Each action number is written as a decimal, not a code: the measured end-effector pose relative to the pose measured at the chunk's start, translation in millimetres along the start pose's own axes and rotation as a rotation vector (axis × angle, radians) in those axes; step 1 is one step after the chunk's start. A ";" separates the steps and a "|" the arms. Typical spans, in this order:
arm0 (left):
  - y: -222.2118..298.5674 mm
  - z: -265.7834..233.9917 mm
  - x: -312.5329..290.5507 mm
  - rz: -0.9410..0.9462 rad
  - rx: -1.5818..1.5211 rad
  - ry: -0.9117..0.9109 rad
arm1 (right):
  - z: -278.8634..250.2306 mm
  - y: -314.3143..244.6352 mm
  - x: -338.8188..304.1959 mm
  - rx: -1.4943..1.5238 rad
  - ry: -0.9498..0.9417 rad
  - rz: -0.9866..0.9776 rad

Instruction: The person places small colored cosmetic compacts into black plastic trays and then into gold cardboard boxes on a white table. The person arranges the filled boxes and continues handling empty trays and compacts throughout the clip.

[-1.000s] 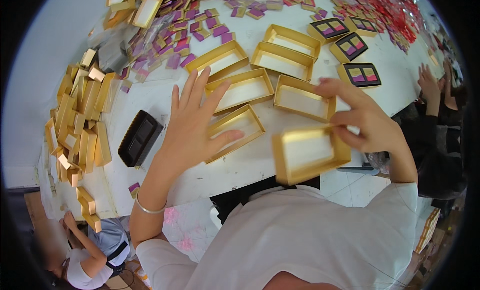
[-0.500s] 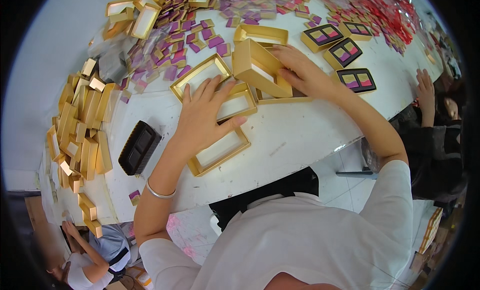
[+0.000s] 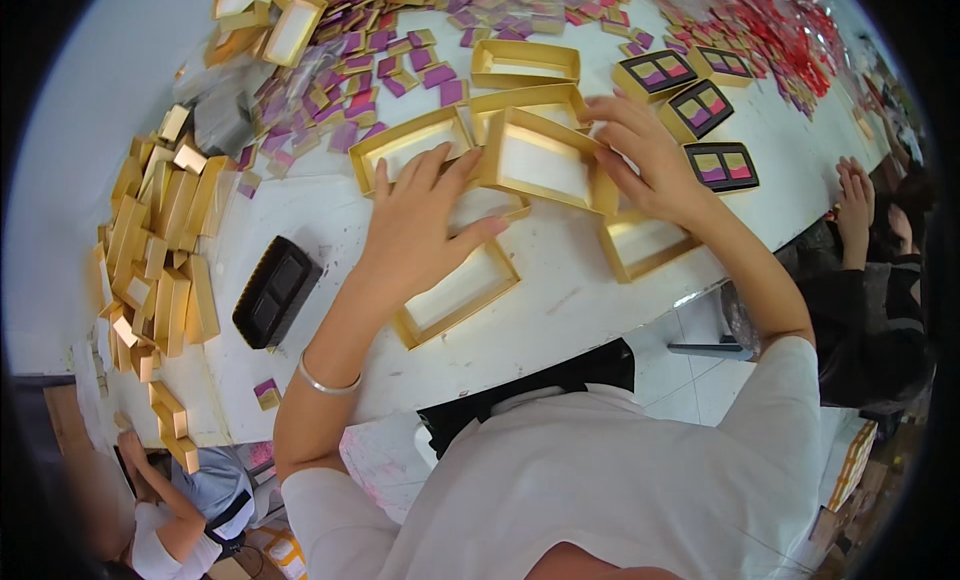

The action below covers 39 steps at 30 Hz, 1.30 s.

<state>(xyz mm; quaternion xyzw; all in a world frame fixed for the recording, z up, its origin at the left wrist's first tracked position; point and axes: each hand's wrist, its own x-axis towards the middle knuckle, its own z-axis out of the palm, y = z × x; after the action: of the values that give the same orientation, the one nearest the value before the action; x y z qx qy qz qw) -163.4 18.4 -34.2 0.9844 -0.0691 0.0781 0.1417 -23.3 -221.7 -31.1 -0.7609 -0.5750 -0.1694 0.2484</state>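
Observation:
My left hand [image 3: 418,218] lies palm down with its fingers spread over several open gold cardboard boxes. Under its fingertips is a gold box [image 3: 412,150], and below its thumb sits another box [image 3: 462,298]. My right hand [image 3: 648,160] has its thumb and fingers at the right end of a tilted gold box [image 3: 545,165] with a white inside. This box overlaps neighbouring boxes, and its left end is close to my left fingertips. In front of my right wrist rests one more gold box [image 3: 648,248].
An empty black plastic tray [image 3: 277,292] lies at left, beside a heap of gold boxes [image 3: 165,250]. Small purple-and-gold packets [image 3: 400,65] cover the far table. Filled black-lined boxes [image 3: 722,167] stand at right, with red shredded material [image 3: 770,40] beyond. Other people's hands [image 3: 852,205] show at the edges.
The box at my right hand has tipped from steeply tilted to nearly flat, its opening facing up. A box beneath has shifted right and nearer. My left hand stays spread, slightly further right.

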 end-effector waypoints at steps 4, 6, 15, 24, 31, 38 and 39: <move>-1.4 -1.2 -4.3 -0.019 -0.045 0.010 | 9.9 5.2 20.9 0.110 0.197 0.062; -5.8 -1.8 -9.9 -0.008 -0.027 0.063 | 14.6 12.6 31.5 0.152 0.269 0.048; -33.8 -96.5 -117.3 -0.349 -0.031 0.266 | -98.6 -65.1 -26.7 0.236 -0.607 0.178; -63.6 -69.4 -187.7 -0.441 0.221 0.346 | -39.2 -61.7 -15.8 0.028 -0.370 0.238; -77.6 -76.9 -183.9 -0.475 0.098 0.384 | -37.5 -42.2 0.4 0.219 -0.183 0.295; -78.7 -114.8 -153.0 -0.497 -0.450 0.590 | -31.6 -9.0 34.4 0.327 0.066 0.258; -68.0 -117.0 -131.1 -0.490 -0.606 0.599 | -31.4 -14.9 42.5 0.196 0.084 0.116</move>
<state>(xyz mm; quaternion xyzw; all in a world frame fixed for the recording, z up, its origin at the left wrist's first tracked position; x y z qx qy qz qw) -296.6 131.9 35.7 0.8204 0.1888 0.2985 0.4495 -24.8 -202.9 20.5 -0.7573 -0.5328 -0.1294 0.3548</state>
